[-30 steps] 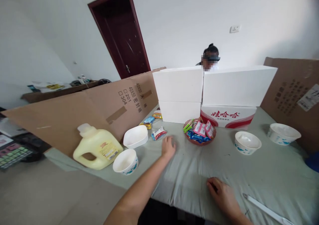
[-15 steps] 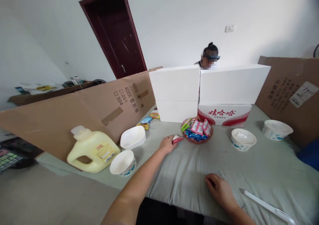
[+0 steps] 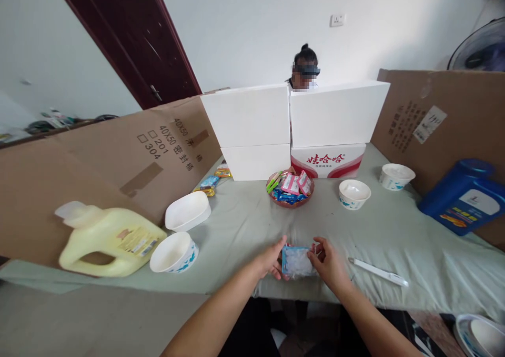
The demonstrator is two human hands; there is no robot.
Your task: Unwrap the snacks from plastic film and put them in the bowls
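**Snack packet held at the table's near edge**

Gripping a small clear packet with blue trim (image 3: 296,262), the left hand (image 3: 272,259) and the right hand (image 3: 328,262) each pinch one side of it with closed fingers, just above the near edge of the grey-green cloth (image 3: 394,241).

At 3 o'clock from the packet, near the right hand, lies a white pen-like stick (image 3: 377,271). At 9 o'clock stands a paper bowl (image 3: 173,251), with a white dish (image 3: 188,217) behind it and a yellow jug (image 3: 108,237) lying on its side further left. At 12 o'clock sits a red bowl of snacks (image 3: 290,188); at 1 o'clock, two more paper bowls (image 3: 354,194). Beyond these stand stacked white boxes (image 3: 292,128), with a seated person (image 3: 304,70) behind them. A blue jug (image 3: 463,196) lies at 2 o'clock.
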